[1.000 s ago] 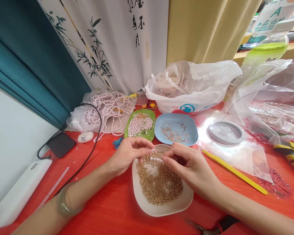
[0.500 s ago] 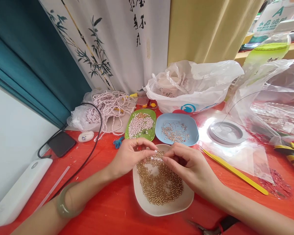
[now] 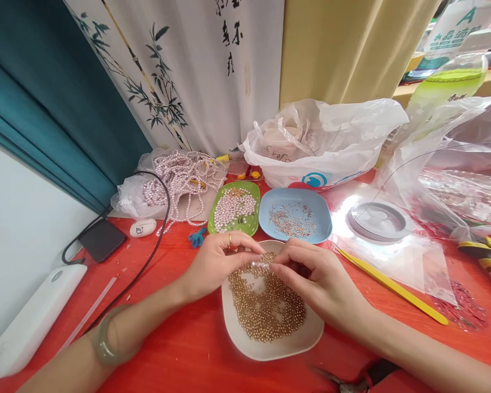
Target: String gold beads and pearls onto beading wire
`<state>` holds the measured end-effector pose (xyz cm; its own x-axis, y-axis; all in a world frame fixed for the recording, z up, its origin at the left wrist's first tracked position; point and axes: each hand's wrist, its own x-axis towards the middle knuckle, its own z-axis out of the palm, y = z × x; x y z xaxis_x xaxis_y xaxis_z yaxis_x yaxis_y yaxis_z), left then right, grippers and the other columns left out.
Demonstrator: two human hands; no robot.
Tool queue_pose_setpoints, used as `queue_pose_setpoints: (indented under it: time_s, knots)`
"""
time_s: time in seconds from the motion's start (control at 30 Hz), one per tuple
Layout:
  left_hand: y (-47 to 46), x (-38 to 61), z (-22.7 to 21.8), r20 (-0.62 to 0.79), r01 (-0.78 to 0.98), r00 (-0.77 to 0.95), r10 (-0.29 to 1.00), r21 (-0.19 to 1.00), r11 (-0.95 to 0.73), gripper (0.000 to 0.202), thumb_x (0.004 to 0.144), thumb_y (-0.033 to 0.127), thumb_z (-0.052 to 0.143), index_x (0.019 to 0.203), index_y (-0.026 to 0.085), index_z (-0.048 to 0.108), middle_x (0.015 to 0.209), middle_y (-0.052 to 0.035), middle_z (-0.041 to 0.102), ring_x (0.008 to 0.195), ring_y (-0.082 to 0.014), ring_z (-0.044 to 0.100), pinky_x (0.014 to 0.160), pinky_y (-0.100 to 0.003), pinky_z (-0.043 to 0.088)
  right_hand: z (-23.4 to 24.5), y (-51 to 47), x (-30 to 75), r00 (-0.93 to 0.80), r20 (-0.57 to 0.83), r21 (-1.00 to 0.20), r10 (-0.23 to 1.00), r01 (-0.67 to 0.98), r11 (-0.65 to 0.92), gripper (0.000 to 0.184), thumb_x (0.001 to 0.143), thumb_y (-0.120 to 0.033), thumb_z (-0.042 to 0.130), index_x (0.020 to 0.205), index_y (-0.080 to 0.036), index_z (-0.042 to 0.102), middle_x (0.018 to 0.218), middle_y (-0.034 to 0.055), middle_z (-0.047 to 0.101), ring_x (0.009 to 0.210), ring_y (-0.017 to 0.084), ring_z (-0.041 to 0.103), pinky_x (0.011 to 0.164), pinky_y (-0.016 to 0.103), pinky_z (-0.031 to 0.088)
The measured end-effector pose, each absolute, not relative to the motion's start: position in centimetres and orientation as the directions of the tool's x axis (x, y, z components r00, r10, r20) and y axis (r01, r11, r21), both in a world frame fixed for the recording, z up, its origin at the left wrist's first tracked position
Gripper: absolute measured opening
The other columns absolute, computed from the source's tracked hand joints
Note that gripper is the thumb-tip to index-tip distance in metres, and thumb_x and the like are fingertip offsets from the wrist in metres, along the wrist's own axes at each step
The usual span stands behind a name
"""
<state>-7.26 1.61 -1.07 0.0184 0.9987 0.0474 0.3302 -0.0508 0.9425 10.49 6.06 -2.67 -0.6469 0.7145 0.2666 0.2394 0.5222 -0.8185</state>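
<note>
A white dish point(image 3: 245, 341) heaped with small gold beads point(image 3: 265, 308) sits on the red table in front of me. My left hand point(image 3: 215, 262), a gold ring on one finger, hovers over the dish's far edge with fingertips pinched together. My right hand point(image 3: 317, 275) meets it from the right, thumb and forefinger also pinched. Something tiny and pale is held between the two sets of fingertips; I cannot make out what it is. A green bangle point(image 3: 104, 338) circles my left wrist.
Behind the dish stand a green tray of pearls point(image 3: 234, 209) and a blue tray of gold pins point(image 3: 294, 216). Pearl strands point(image 3: 180, 177), a phone point(image 3: 101, 240) with black cable, plastic bags point(image 3: 323, 139), a thread spool point(image 3: 376, 220), a yellow stick point(image 3: 393, 286) and pliers point(image 3: 352, 382) lie around.
Both hands stay pinched together over the dish; the fingertips have shifted only slightly. The view has tilted a little.
</note>
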Motion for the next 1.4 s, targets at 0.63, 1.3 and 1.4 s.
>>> queue_pose_setpoints:
  time_s: [0.63,1.3,1.4]
  knots:
    - [1.82,-7.43,-1.87,0.044,0.212,-0.072,0.996,0.977,-0.028,0.006,0.065,0.017,0.067,0.071,0.018,0.067,0.075,-0.0007,0.066,0.071,-0.0114,0.058,0.066,-0.021,0.046,-2.83,5.99,10.50,-0.627,0.258,-0.854,0.735,0.208,0.477,0.016,0.076,-0.011,0.050,0.063,-0.016,0.057,0.061,-0.0007,0.052,0.056,0.010,0.048,0.051,0.023,0.036]
    - [1.70,-7.17,-1.70,0.120,0.270,-0.038,0.992,0.957,-0.105,0.006,0.065,0.012,0.067,0.068,0.017,0.066,0.071,-0.0013,0.065,0.069,-0.0120,0.058,0.066,-0.024,0.047,-2.89,5.95,10.45,-0.621,0.274,-0.853,0.734,0.196,0.484,0.016,0.075,-0.012,0.050,0.061,-0.016,0.056,0.060,-0.0008,0.053,0.055,0.010,0.048,0.051,0.023,0.037]
    - [1.69,-7.19,-1.83,0.131,0.273,-0.036,0.991,0.955,-0.116,0.006,0.065,0.012,0.067,0.068,0.017,0.066,0.071,-0.0015,0.065,0.069,-0.0126,0.058,0.066,-0.025,0.047,-2.77,5.98,10.51,-0.626,0.268,-0.851,0.732,0.201,0.484,0.016,0.076,-0.012,0.050,0.061,-0.015,0.056,0.060,-0.0008,0.053,0.056,0.010,0.048,0.051,0.023,0.037]
